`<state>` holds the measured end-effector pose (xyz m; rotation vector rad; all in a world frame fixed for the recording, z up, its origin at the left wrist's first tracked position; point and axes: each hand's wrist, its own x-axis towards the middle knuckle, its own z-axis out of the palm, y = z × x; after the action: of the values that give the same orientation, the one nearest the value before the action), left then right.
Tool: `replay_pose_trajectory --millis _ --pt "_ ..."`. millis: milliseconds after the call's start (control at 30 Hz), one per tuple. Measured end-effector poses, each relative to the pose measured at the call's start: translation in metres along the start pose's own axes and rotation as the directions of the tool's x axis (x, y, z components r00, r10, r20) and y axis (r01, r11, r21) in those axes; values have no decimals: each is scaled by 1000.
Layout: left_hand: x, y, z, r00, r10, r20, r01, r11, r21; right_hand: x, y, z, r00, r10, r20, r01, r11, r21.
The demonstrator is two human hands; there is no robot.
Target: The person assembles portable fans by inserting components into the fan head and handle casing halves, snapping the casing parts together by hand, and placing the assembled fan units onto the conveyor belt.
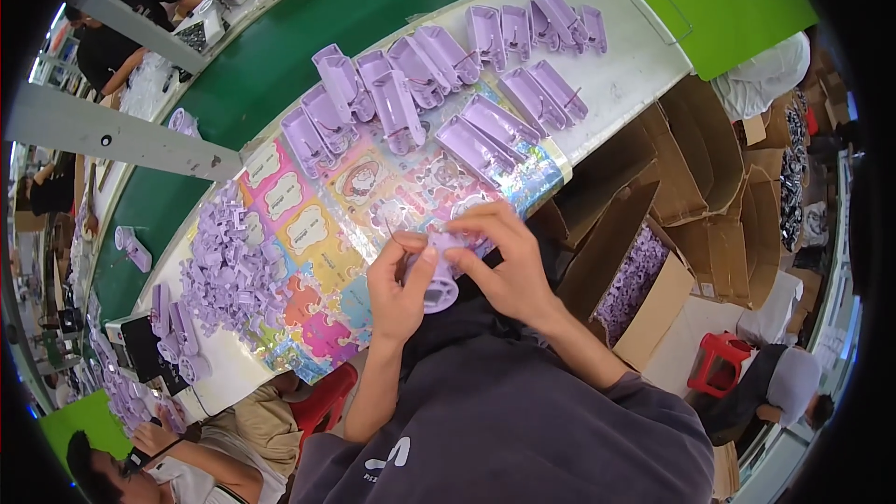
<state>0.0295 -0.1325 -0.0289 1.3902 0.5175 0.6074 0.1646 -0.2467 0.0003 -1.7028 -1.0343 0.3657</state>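
**Lilac piece held in both hands at the near edge**

My left hand point(399, 287) is nearly closed, thumb and bent fingers gripping one side of a lilac piece point(441, 293) with a round, ring-like lower end. My right hand point(509, 266) is partly closed; thumb and forefinger pinch the piece's upper end, the other fingers curled above. The piece sits at the near edge of the surface point(639, 33), about midway along; whether it touches the surface I cannot tell, and my fingers hide part of it.

Surface: a glossy, many-coloured sheet point(322, 334) covers the middle and reaches the near edge. Small lilac parts lie in a loose heap point(233, 266) toward the left end, by the far edge. Long, hollow lilac housings point(397, 107) lie in uneven rows from the middle toward the far right corner, open sides mostly up, thin wires showing in some.

Surroundings: a green belt point(280, 61) runs along the far edge. Beyond the near edge, to my right, a cardboard box point(661, 310) holds more small lilac parts. A co-worker point(219, 467) sits near the left end.
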Motion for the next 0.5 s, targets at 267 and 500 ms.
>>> replay_pose_trajectory --millis 267,500 --pt "36 28 52 952 172 255 -82 941 -329 -28 13 -1 918 355 -174 -243 854 461" --pt "106 -7 36 768 373 522 -631 295 717 -28 44 -59 909 309 -280 -221 926 306"
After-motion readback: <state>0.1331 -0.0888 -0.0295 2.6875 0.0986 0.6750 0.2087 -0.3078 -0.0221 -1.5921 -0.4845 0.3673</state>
